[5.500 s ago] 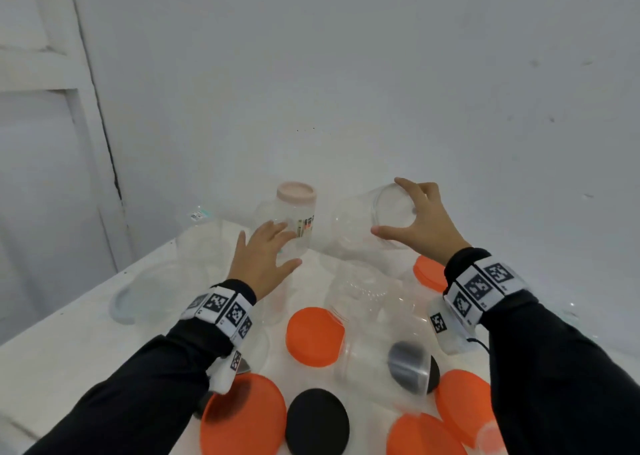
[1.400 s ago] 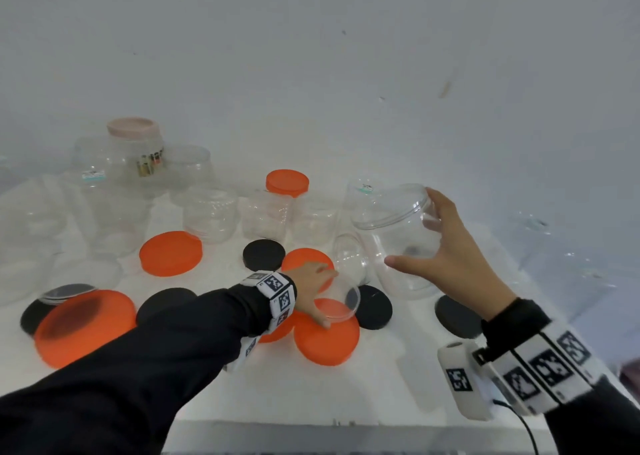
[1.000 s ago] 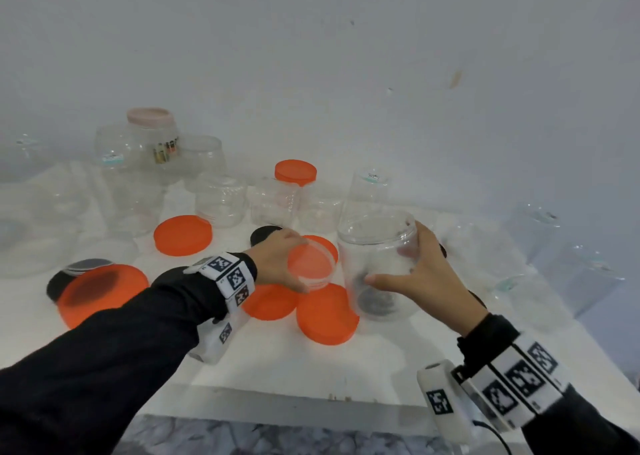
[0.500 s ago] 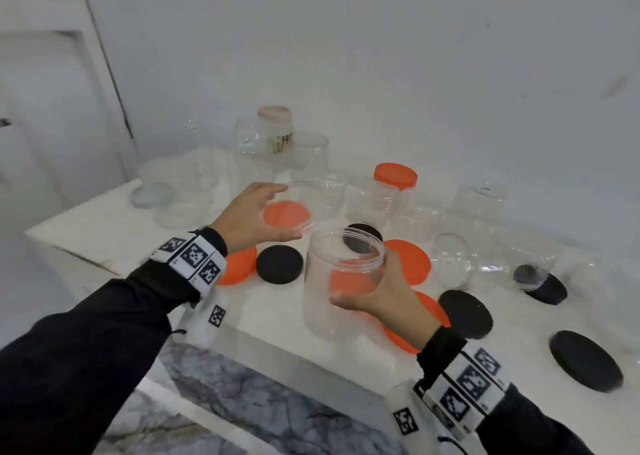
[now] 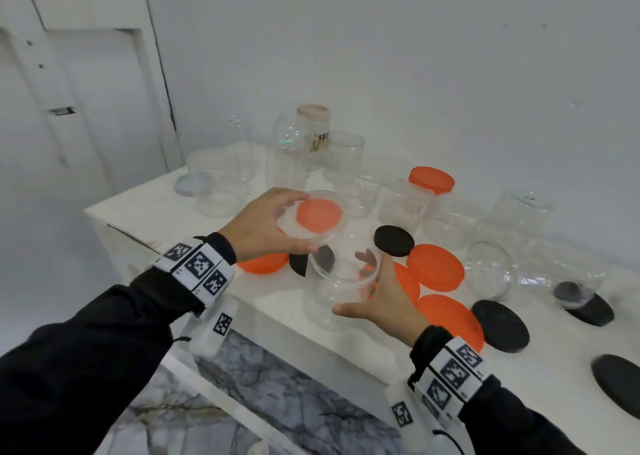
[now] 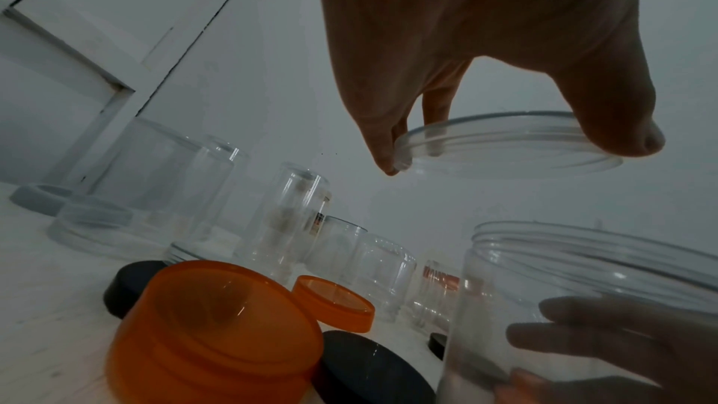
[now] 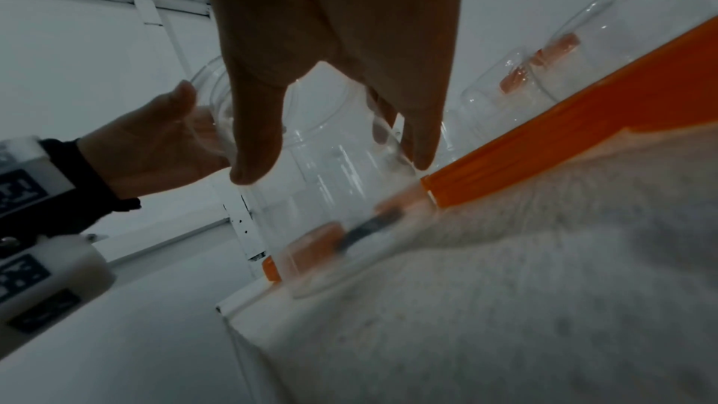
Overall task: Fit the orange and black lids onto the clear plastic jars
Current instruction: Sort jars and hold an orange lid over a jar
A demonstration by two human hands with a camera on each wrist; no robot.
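While the left hand point(image 5: 263, 228) pinched a clear lid point(image 5: 311, 215), the right hand point(image 5: 381, 302) gripped an open jar point(image 5: 337, 292). The jar's base blurred out in the right wrist view.

At ten o'clock from me, a white panelled door point(image 5: 86, 84); grey marbled floor point(image 5: 277, 402) down at six.

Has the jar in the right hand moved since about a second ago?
Yes. The clear jar in the right hand came toward the table's near edge, away from the orange-lidded jar.
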